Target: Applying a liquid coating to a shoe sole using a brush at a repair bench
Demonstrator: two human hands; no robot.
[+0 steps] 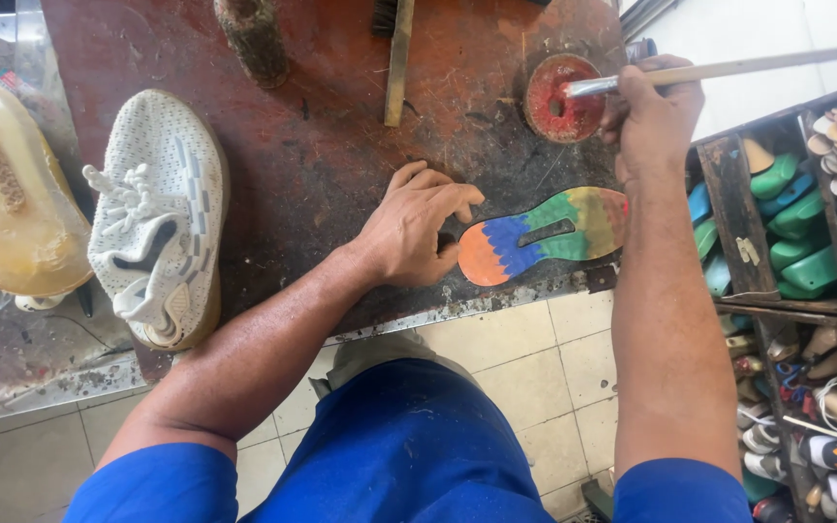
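Note:
A rainbow-coloured shoe sole [546, 232] lies flat near the front edge of the stained workbench [341, 116]. My left hand [414, 230] rests on the bench with its fingertips on the orange heel end of the sole. My right hand [653, 108] grips a long wooden-handled brush [728, 70] whose tip sits in a small round red glue tin [562, 97] just beyond the sole.
A white knit sneaker [159, 215] lies on its side at the left, beside a translucent yellowish sole [7, 189]. Another brush [397, 53] and a crusted tool [252, 39] lie at the back. Shelves of shoe lasts and shoes [806, 252] stand at the right. Tiled floor below.

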